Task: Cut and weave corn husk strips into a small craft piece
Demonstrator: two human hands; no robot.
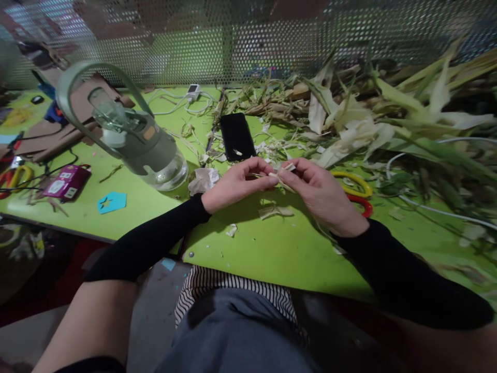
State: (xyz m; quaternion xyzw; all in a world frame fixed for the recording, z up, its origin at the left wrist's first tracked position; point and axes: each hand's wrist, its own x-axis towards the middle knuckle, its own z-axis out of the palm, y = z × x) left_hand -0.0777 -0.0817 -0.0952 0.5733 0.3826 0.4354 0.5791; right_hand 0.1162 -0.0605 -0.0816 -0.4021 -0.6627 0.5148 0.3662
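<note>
Head view: a smooth lime-green table (248,254), strewn with scraps, meets a perforated screen (186,57). Left of the flat black phone (237,135) stands a rounded bottle (155,150); right sprawl papery husks (361,119). Just nearer than the phone, left hand (243,181) and right hand (322,194) pinch a thin, pale strip (288,168) between their fingertips.

Pale husk strip (288,167) — narrow, pinched, between both hands (248,178) (326,197)
</note>
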